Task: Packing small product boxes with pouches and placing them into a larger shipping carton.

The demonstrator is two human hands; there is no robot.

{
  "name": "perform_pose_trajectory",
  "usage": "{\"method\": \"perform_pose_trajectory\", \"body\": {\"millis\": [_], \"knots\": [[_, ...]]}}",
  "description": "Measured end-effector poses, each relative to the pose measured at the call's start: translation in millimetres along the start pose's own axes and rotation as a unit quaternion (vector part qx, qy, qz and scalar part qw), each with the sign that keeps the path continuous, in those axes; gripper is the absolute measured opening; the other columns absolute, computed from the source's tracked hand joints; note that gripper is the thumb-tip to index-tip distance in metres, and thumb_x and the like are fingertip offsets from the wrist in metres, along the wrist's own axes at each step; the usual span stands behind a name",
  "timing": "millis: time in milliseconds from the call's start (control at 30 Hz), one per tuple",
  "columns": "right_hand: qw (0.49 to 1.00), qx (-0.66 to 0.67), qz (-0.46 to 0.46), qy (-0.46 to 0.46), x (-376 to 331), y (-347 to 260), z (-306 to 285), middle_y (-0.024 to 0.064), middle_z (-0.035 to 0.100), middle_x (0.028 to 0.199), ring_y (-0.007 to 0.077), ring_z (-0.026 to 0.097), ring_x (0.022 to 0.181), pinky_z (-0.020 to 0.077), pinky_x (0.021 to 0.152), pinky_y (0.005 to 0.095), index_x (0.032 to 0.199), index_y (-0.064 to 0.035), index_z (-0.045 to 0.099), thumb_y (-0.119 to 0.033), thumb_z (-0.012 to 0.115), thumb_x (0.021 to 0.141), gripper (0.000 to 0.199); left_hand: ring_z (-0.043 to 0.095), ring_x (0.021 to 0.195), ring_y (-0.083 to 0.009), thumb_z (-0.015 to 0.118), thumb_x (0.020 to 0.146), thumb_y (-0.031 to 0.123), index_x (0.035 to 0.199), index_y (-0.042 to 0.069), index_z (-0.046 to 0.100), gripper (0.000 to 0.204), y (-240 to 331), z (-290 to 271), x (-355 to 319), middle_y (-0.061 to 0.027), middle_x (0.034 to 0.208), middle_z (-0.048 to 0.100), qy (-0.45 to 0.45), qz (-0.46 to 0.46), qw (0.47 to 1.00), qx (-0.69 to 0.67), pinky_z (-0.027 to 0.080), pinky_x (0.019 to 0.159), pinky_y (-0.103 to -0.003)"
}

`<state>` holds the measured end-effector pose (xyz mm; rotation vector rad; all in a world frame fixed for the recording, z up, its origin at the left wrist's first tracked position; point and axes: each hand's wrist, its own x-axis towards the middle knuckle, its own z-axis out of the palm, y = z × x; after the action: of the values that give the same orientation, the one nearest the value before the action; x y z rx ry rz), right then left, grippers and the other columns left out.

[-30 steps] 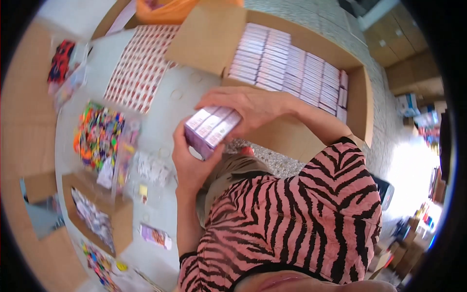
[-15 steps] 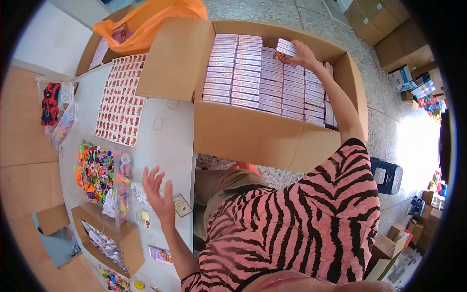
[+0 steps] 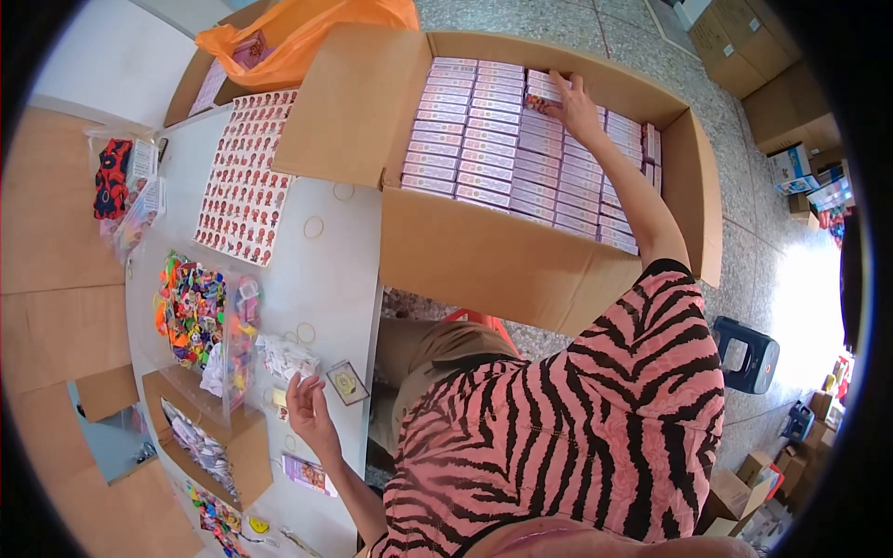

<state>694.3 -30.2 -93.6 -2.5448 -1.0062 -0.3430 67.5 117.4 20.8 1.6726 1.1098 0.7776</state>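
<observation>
Boxes (image 3: pixel 490 128) already fill most of the carton (image 3: pixel 465 246) in close rows. The right hand (image 3: pixel 579 110) has its fingers on a bundle (image 3: pixel 538 88) at the far end of the third row from the left; whether they grip it, I cannot tell. That bundle seems not quite settled. The left hand (image 3: pixel 312 414), fingers released, hangs above the desk (image 3: pixel 335 270), where one purple pack (image 3: pixel 305 474) lies.

The small boxes (image 3: pixel 491 130) show no legible text.

A short-sleeved pink top (image 3: pixel 558 418) with irregular black stripes is worn; its right sleeve (image 3: pixel 642 325) is edged in black. Olive-brown trousers (image 3: pixel 433 344) are worn below.
</observation>
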Motion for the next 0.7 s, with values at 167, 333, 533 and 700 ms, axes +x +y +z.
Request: {"method": "perform_pose_trajectory", "body": {"millis": [167, 333, 533, 700], "knots": [[0.997, 0.04, 0.058, 0.019, -0.4, 1.4, 7.6, 0.022, 0.041, 0.123, 0.0412, 0.054, 0.104, 0.0497, 0.083, 0.046, 0.129, -0.007, 0.04, -0.015, 0.073, 0.072, 0.067, 0.06, 0.092, -0.015, 0.054, 0.089, -0.002, 0.124, -0.002, 0.049, 0.035, -3.0, 3.2, 1.3, -0.0099, 0.104, 0.062, -0.019, -0.007, 1.0, -0.008, 0.047, 0.085, -0.026], [0.998, 0.017, 0.043, 0.035, 4.7, -7.5, 25.1, 0.0229, 0.039, 0.122, 0.0434, 0.056, 0.099, 0.0512, 0.078, 0.0475, 0.123, -0.0065, 0.041, -0.01, 0.072, 0.071, 0.06, 0.06, 0.093, -0.015, 0.054, 0.089, -0.003, 0.123, -0.002, 0.05, 0.034, -7.0, 8.2, -1.5, -0.0103, 0.104, 0.062, -0.02, -0.015, 0.999, -0.019, 0.047, 0.085, -0.026], [0.995, 0.074, 0.053, 0.047, -2.0, -9.4, 25.3, 0.0269, 0.034, 0.128, 0.0483, 0.05, 0.106, 0.0474, 0.087, 0.0479, 0.125, -0.0049, 0.038, -0.011, 0.071, 0.072, 0.063, 0.061, 0.093, -0.0154, 0.054, 0.09, -0.001, 0.121, -0.002, 0.052, 0.031, -0.5, 17.6, 0.7, -0.0102, 0.104, 0.063, -0.023, -0.038, 0.999, -0.012, 0.047, 0.085, -0.026], [0.984, 0.114, 0.013, 0.138, -17.4, 8.9, 36.8, 0.0276, 0.031, 0.135, 0.0461, 0.038, 0.121, 0.0358, 0.103, 0.0445, 0.135, -0.001, 0.031, -0.015, 0.074, 0.069, 0.08, 0.061, 0.092, -0.0157, 0.054, 0.091, 0.0, 0.12, -0.002, 0.053, 0.03, -4.3, 10.4, -3.0, -0.01, 0.104, 0.063, -0.008, -0.041, 0.999, -0.02, 0.047, 0.085, -0.026]]}}
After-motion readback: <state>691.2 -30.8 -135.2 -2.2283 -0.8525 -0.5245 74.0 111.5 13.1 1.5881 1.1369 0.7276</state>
